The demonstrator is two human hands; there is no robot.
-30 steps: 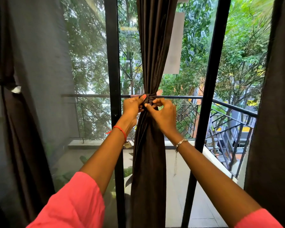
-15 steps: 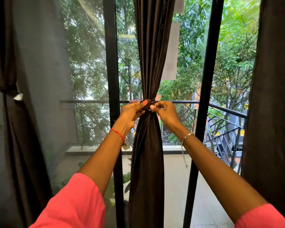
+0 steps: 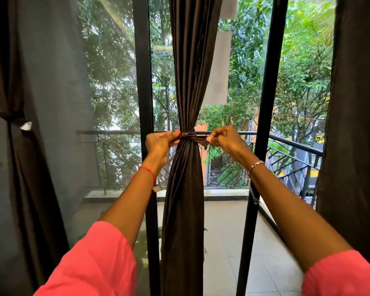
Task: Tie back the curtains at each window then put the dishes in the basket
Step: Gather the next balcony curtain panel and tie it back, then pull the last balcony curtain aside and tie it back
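A dark brown curtain [image 3: 186, 82] hangs gathered in the middle of the window. A matching fabric tie [image 3: 187, 135] is knotted around it at railing height. My left hand [image 3: 160, 143] grips the tie's left end just beside the knot. My right hand [image 3: 227, 139] pinches the tie's right end, stretched out to the right of the curtain. The two hands are level and held apart on either side of the knot. No dishes or basket are in view.
Another dark curtain [image 3: 19, 157] at the left is bound with its own tie [image 3: 13, 117]. A third dark curtain [image 3: 355, 124] hangs loose at the right edge. Black window frames [image 3: 144, 82] stand on both sides. Beyond the glass are a balcony railing [image 3: 291, 143] and trees.
My hands were close together at the knot; now they have moved apart sideways, drawing the tie's ends outward, and the knot looks tighter around the curtain.
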